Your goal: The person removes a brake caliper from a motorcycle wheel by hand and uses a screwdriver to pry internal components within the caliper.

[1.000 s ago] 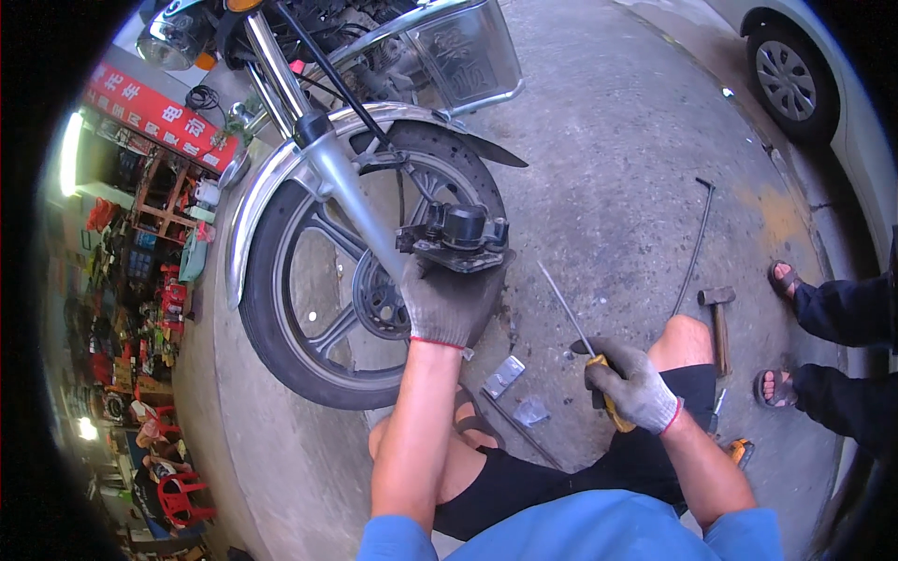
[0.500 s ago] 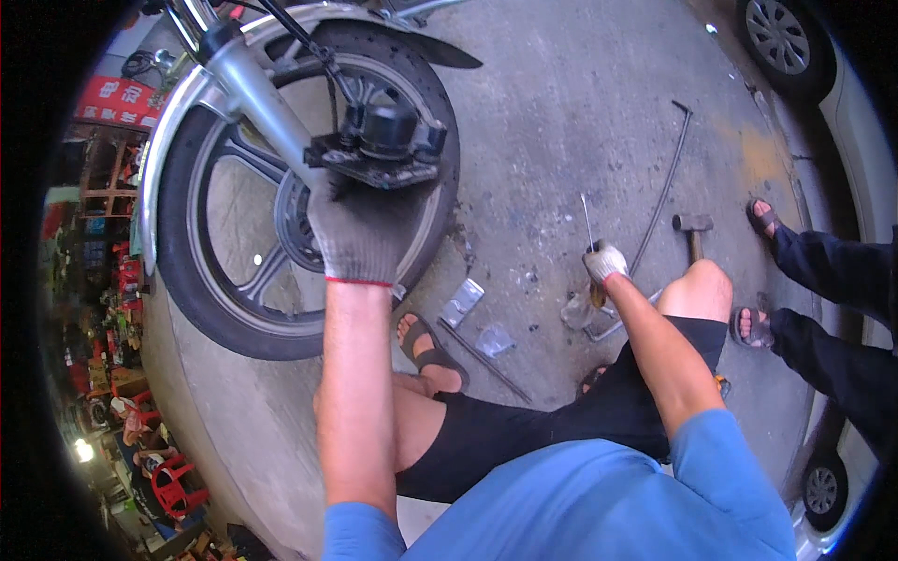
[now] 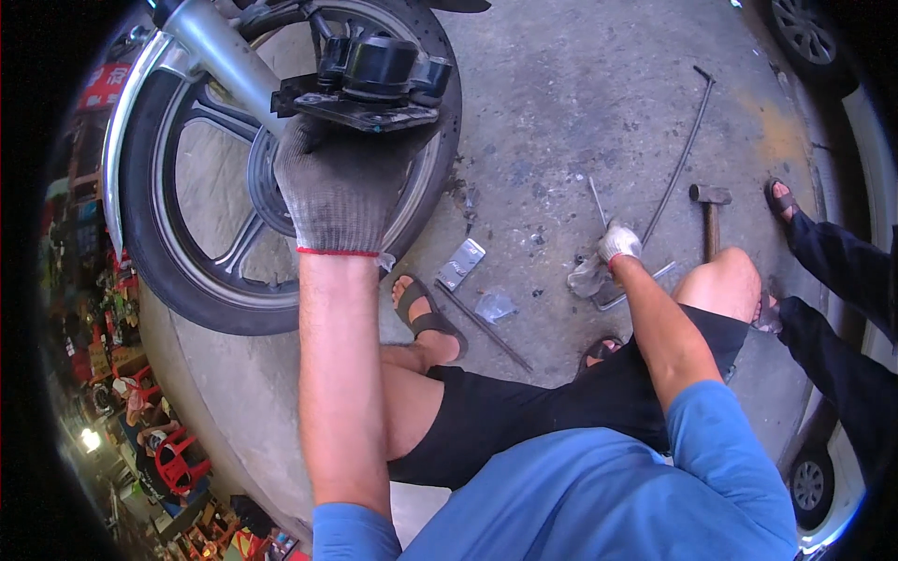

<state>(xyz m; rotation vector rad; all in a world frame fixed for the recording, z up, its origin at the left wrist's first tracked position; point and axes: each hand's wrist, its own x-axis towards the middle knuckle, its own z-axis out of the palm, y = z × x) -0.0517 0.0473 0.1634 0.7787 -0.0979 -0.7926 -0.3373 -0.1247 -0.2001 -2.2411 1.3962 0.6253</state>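
A black brake caliper (image 3: 382, 67) with a flat bracket and round housing is raised in front of the motorcycle's front wheel (image 3: 150, 178). My left hand (image 3: 344, 182), in a dirty grey knit glove with a red cuff, grips it from beneath; the fingers are mostly hidden. To the right, my right hand (image 3: 618, 243), in a whiter glove, is low near the concrete floor. A screwdriver (image 3: 597, 198) runs out of its closed fingers, shaft pointing away from me, its handle covered by the hand. Beside that hand is a crumpled clear plastic bag (image 3: 586, 278).
On the concrete lie a hammer (image 3: 711, 196), a long bent bar (image 3: 687, 145), a thin rod (image 3: 486, 329), a silver packet (image 3: 461, 264) and a small plastic bag (image 3: 495, 304). Another person's dark-trousered legs (image 3: 828, 243) stand at the right, near parked cars.
My left hand and the caliper appear higher in the picture and larger. My right hand has moved slightly up and right, and the screwdriver's handle is now hidden. The view has shifted.
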